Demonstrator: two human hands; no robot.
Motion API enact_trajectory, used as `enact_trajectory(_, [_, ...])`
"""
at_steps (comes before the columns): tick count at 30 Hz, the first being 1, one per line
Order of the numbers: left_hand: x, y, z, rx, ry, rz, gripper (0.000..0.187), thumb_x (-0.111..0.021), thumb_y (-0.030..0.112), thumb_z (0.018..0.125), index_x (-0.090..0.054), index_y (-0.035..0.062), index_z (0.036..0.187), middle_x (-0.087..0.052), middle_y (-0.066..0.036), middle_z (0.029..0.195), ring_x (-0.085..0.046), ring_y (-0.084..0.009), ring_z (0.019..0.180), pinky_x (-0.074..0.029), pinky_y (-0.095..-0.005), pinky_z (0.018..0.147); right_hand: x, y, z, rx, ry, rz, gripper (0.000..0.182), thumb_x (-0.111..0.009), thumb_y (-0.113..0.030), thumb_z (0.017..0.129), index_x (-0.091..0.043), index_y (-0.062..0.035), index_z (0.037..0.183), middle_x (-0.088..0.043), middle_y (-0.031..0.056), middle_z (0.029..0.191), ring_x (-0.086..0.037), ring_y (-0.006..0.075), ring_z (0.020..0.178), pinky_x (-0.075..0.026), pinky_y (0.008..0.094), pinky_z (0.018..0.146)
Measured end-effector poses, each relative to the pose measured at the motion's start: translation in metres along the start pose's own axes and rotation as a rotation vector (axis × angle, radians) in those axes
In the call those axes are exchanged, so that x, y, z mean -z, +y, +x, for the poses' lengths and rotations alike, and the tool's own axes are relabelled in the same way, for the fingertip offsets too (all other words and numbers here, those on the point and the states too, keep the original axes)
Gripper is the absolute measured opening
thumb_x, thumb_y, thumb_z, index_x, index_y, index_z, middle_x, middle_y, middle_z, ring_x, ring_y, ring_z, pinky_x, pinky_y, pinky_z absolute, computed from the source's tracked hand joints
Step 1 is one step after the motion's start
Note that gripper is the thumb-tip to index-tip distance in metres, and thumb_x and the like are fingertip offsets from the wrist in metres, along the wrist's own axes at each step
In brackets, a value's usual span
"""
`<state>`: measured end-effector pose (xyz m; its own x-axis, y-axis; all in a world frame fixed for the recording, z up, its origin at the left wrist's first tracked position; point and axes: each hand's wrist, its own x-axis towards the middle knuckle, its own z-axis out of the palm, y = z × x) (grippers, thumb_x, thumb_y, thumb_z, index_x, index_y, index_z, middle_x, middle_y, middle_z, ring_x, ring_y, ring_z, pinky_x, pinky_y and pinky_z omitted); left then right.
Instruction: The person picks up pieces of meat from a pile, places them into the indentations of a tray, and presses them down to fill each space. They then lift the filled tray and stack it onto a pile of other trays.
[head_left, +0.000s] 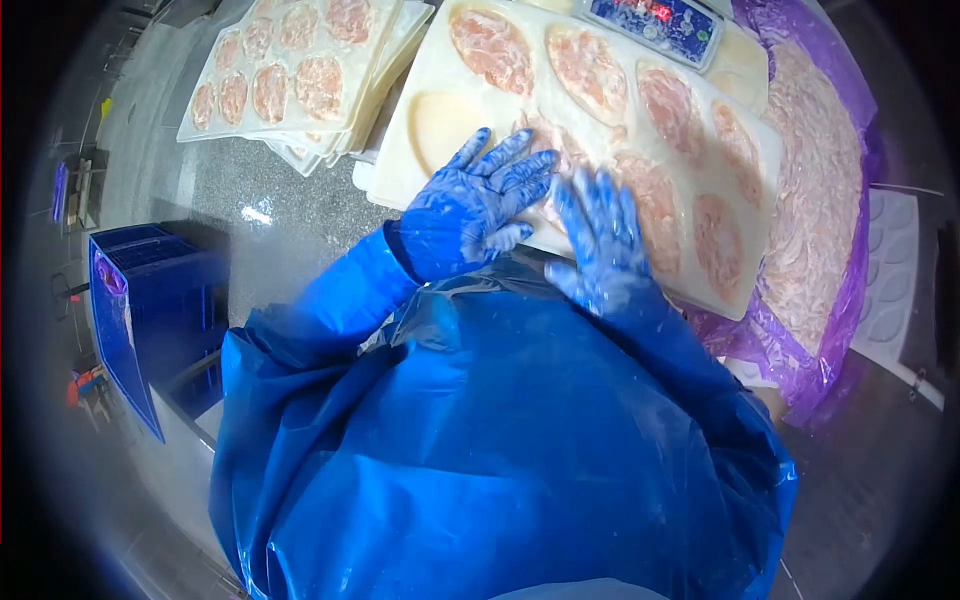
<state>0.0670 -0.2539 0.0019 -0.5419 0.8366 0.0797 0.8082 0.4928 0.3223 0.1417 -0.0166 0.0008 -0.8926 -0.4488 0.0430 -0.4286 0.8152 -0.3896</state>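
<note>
A white moulded tray (395,180) lies before me, its leaf-shaped hollows mostly filled with raw pale-pink meat (587,75). One hollow (440,130) at the left is bare. My left hand (475,205), in a smeared blue glove, lies over the tray's near edge with fingers spread, partly covering the meat (550,140) in a middle hollow. Beside it, my right hand (600,240) rests with outstretched fingers on the near edge of the same filling. Both palms face down, and nothing shows gripped in either hand. What lies beneath the palms is hidden.
Several filled trays (285,75) are stacked at the back left. A scale (655,28) with a red display stands behind my tray. At the right, a purple liner (865,110) holds a heap of meat (815,200). A blue crate (160,290) is lower left.
</note>
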Motion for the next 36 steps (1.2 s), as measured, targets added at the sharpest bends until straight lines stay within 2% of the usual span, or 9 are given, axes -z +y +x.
enact_trajectory(5, [-0.005, -0.026, -0.016, 0.133, 0.514, -0.591, 0.044, -0.050, 0.042, 0.102, -0.069, 0.0091, 0.125, -0.070, -0.009, 0.123, -0.049, -0.0321, 0.139, -0.021, -0.0528, 0.123, -0.020, -0.010, 0.056, 0.019, 0.085, -0.110, 0.077, -0.041, -0.055, 0.102, -0.024, -0.0078, 0.160, -0.021, 0.0187, 0.166, -0.018, 0.0376, 0.154, -0.008, 0.0515, 0.125])
enact_trajectory(9, [0.012, -0.027, -0.024, 0.268, 0.760, -0.656, 0.046, -0.049, 0.041, 0.105, -0.066, 0.0053, 0.129, -0.066, -0.015, 0.131, -0.049, -0.0293, 0.137, -0.029, -0.0459, 0.120, 0.003, 0.008, 0.054, 0.064, 0.231, 0.038, 0.080, -0.052, -0.051, 0.098, -0.024, -0.0090, 0.160, -0.022, 0.0166, 0.166, -0.019, 0.0356, 0.154, -0.010, 0.0511, 0.126])
enact_trajectory(12, [0.016, -0.028, -0.017, 0.312, 0.847, -0.755, 0.046, -0.050, 0.037, 0.105, -0.062, 0.0030, 0.133, -0.062, -0.016, 0.136, -0.047, -0.0297, 0.139, -0.031, -0.0443, 0.119, -0.009, 0.023, 0.041, 0.089, 0.023, -0.115, 0.080, -0.056, -0.048, 0.097, -0.025, -0.0091, 0.160, -0.025, 0.0167, 0.165, -0.020, 0.0350, 0.154, -0.011, 0.0495, 0.126])
enact_trajectory(19, [0.017, -0.034, 0.064, 0.157, 0.690, -0.278, 0.060, -0.050, 0.039, 0.105, -0.043, 0.0029, 0.151, -0.040, -0.020, 0.157, -0.033, -0.0317, 0.149, -0.023, -0.0455, 0.122, 0.086, 0.118, 0.021, -0.095, 0.845, 1.142, 0.071, -0.057, -0.041, 0.096, -0.034, -0.0065, 0.154, -0.038, 0.0138, 0.154, -0.035, 0.0331, 0.139, -0.022, 0.0456, 0.115])
enact_trajectory(20, [0.009, -0.040, 0.089, -0.003, 0.683, -0.065, 0.070, -0.057, 0.040, 0.099, -0.036, -0.0003, 0.153, -0.039, -0.026, 0.155, -0.034, -0.0408, 0.147, -0.028, -0.0492, 0.119, 0.096, 0.135, 0.011, -0.108, 0.885, 1.182, 0.069, -0.057, -0.040, 0.096, -0.036, -0.0063, 0.153, -0.039, 0.0137, 0.152, -0.037, 0.0330, 0.137, -0.024, 0.0452, 0.113])
enact_trajectory(21, [0.023, -0.014, 0.116, 0.096, 0.523, -0.127, 0.075, -0.057, 0.037, 0.099, -0.027, 0.0015, 0.158, -0.024, -0.026, 0.163, -0.019, -0.0420, 0.152, -0.020, -0.0502, 0.122, 0.098, 0.146, -0.001, -0.138, 0.901, 1.188, 0.068, -0.057, -0.038, 0.096, -0.037, -0.0061, 0.152, -0.041, 0.0136, 0.150, -0.039, 0.0328, 0.134, -0.026, 0.0449, 0.112])
enact_trajectory(25, [-0.025, -0.030, 0.193, -0.092, 0.514, 0.102, 0.076, -0.056, 0.038, 0.098, -0.026, 0.0015, 0.158, -0.023, -0.026, 0.163, -0.019, -0.0412, 0.153, -0.020, -0.0538, 0.121, 0.085, 0.186, -0.054, -0.257, 0.946, 1.188, 0.061, -0.058, -0.032, 0.095, -0.042, -0.0053, 0.148, -0.048, 0.0132, 0.143, -0.046, 0.0322, 0.125, -0.032, 0.0433, 0.105])
enact_trajectory(27, [-0.046, -0.061, 0.192, -0.019, 0.288, 0.225, 0.066, -0.050, 0.044, 0.103, -0.037, 0.0038, 0.154, -0.035, -0.023, 0.159, -0.029, -0.0368, 0.150, -0.019, -0.0480, 0.123, 0.088, 0.210, -0.084, -0.298, 0.994, 1.189, 0.058, -0.058, -0.029, 0.095, -0.044, -0.0050, 0.146, -0.051, 0.0130, 0.139, -0.050, 0.0319, 0.121, -0.036, 0.0425, 0.101])
enact_trajectory(36, [-0.029, -0.039, 0.164, 0.093, 0.185, 0.140, 0.069, -0.053, 0.034, 0.103, -0.026, 0.0043, 0.159, -0.025, -0.018, 0.166, -0.018, -0.0336, 0.155, -0.009, -0.0476, 0.124, 0.070, 0.305, -0.254, -0.592, 0.924, 0.871, 0.046, -0.060, -0.015, 0.094, -0.056, -0.0033, 0.138, -0.066, 0.0121, 0.123, -0.066, 0.0306, 0.101, -0.051, 0.0389, 0.085])
